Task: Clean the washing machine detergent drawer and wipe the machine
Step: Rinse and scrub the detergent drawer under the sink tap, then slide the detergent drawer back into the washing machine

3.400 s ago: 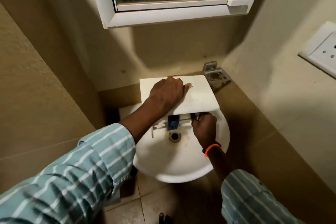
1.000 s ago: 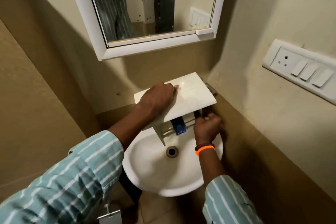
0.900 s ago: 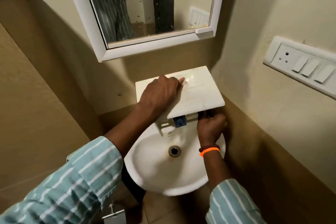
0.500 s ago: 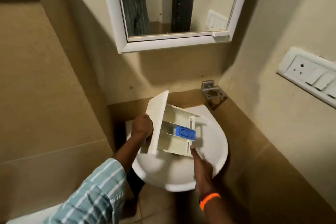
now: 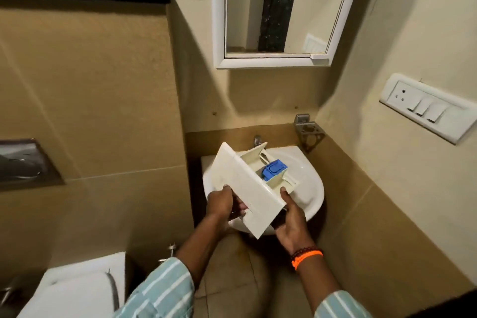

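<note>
Judging by the scene, the job was only partly along: drawer out, machine unwiped and out of sight. Over the white sink (image 5: 313,188), whose bowl looked bare, the detergent drawer (image 5: 247,188) was tilted, gripped by the left hand (image 5: 222,202) and right hand (image 5: 291,217). Its compartments held a blue insert (image 5: 274,170).
</note>
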